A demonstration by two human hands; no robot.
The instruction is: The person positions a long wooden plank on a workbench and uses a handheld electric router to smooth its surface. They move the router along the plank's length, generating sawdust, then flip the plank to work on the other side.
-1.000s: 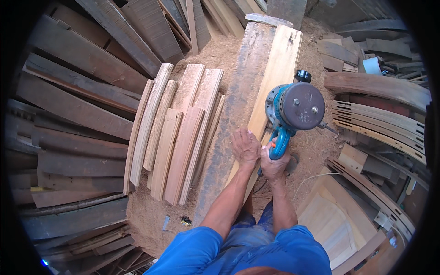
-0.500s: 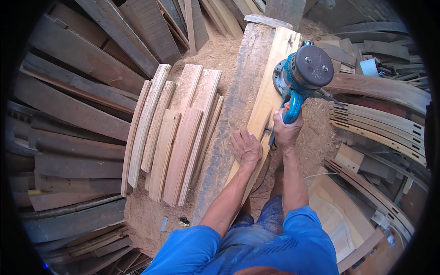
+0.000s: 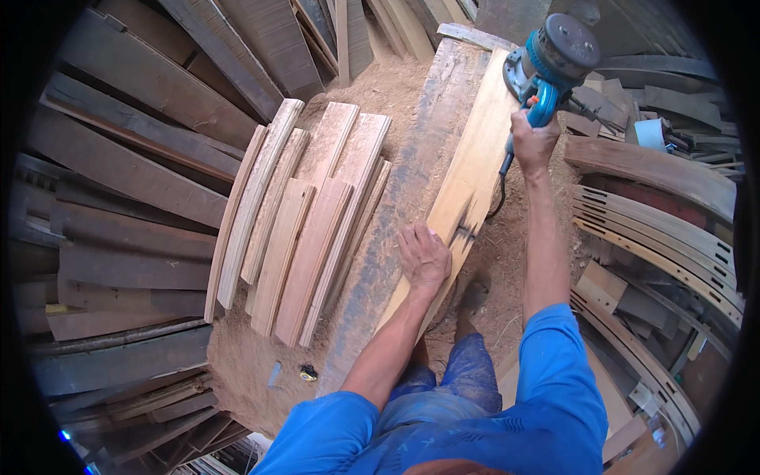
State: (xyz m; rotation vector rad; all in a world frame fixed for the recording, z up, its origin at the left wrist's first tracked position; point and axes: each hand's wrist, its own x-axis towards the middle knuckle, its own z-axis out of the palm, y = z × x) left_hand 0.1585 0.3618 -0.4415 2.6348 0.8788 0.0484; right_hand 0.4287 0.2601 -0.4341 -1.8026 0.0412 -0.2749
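Observation:
My right hand [image 3: 534,141] is wrapped round the blue handle of a wood router [image 3: 560,51], a teal-bodied tool with a dark round top. Its round base rests at the far right edge of a pale wooden board [image 3: 469,170]. The board lies lengthwise along a worn workbench [image 3: 393,210], with a dark split partway down its right side. Nearer to me, my left hand [image 3: 425,257] presses down at the board's left edge, fingers bent over it. A black cord hangs from the router, and the cutting bit is hidden.
Several grooved wooden slats [image 3: 313,245] lie left of the bench on sawdust. A tape measure [image 3: 308,372] sits near them. Stacked dark planks [image 3: 150,190] line the left side. Slotted curved rails [image 3: 657,237] and a light blue cup-like object [image 3: 651,134] are at the right.
My right hand has pushed the router away from me, up along the board's right edge toward the far end. My left hand stays at nearly the same spot on the board.

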